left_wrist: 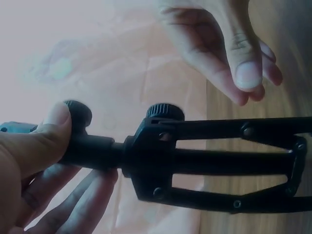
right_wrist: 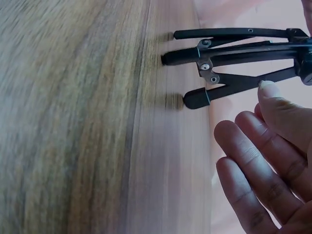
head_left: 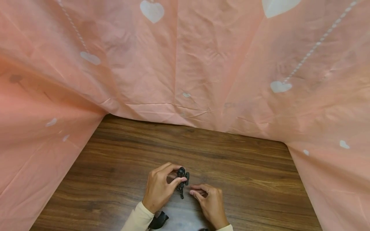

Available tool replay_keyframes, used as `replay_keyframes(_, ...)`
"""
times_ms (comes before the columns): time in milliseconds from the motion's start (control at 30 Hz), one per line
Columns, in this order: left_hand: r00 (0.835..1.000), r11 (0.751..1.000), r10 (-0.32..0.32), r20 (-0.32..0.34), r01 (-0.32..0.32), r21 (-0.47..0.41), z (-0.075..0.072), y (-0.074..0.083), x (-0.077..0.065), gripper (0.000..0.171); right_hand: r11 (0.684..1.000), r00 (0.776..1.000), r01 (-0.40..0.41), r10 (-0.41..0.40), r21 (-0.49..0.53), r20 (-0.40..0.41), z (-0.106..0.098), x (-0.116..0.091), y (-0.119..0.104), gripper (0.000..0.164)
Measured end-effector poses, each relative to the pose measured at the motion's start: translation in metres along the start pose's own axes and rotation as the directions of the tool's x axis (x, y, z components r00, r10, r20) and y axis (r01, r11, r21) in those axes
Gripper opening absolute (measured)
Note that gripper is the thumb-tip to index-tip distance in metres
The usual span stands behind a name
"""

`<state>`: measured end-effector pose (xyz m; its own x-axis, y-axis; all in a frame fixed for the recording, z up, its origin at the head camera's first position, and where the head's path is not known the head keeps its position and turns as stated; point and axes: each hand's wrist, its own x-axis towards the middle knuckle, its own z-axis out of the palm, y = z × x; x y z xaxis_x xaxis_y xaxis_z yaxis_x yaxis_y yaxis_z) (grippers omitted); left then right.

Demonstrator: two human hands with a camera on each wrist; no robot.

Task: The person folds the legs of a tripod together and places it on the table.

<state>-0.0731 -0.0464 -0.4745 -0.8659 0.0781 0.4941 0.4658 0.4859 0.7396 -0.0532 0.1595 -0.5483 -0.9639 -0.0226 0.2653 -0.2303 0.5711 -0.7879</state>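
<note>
A small black tripod [head_left: 181, 172] is held up by the left hand [head_left: 159, 186]. In the left wrist view, its thumb and fingers grip the tripod's upper part, beside a ribbed knob [left_wrist: 78, 114]. The tripod's legs [left_wrist: 209, 197] are slightly spread around the central column and joined to it by hinged braces. The right hand [head_left: 212, 200] is just right of the legs, its fingers loosely bent, with nothing held. A gap shows between it and the tripod in the head view. In the right wrist view, the leg tips [right_wrist: 196, 98] point towards the tabletop; whether they touch it I cannot tell.
Brown wood-grain tabletop [head_left: 121, 150] lies beneath both hands. A pink cloth [head_left: 202, 64] with white hearts hangs at the back and along both sides. Under the left forearm is a dark object [head_left: 159, 220], partly hidden; another dark bit [head_left: 203, 229] shows at the bottom edge.
</note>
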Motion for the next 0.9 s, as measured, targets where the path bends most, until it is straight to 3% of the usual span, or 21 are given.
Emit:
replay_keyframes(367, 0.992, 0.998, 0.018, 0.121, -0.01, -0.069, -0.0025, 0.0002, 0.0039, 0.037, 1.0, 1.0, 0.009, -0.009, 0.008, -0.007, 0.0, -0.0008, -0.0002, 0.017)
replay_keyframes(567, 0.998, 0.999, 0.026, 0.053, -0.027, 0.021, 0.0033, -0.0005, 0.0, 0.057, 1.0, 1.0, 0.025, -0.025, -0.002, -0.009, 0.0012, -0.0007, -0.0014, 0.018)
replay_keyframes(700, 0.999, 0.996, 0.038, 0.003, -0.038, 0.078, 0.0074, 0.0012, -0.0018, 0.054, 1.0, 1.0, 0.029, -0.029, 0.0, -0.013, 0.0019, -0.0005, -0.0028, 0.02)
replay_keyframes(900, 0.999, 0.999, 0.032, 0.04, -0.033, 0.004, 0.0055, 0.0016, -0.0014, 0.052, 1.0, 1.0, 0.02, -0.02, 0.007, -0.011, 0.0012, -0.0006, -0.0021, 0.018)
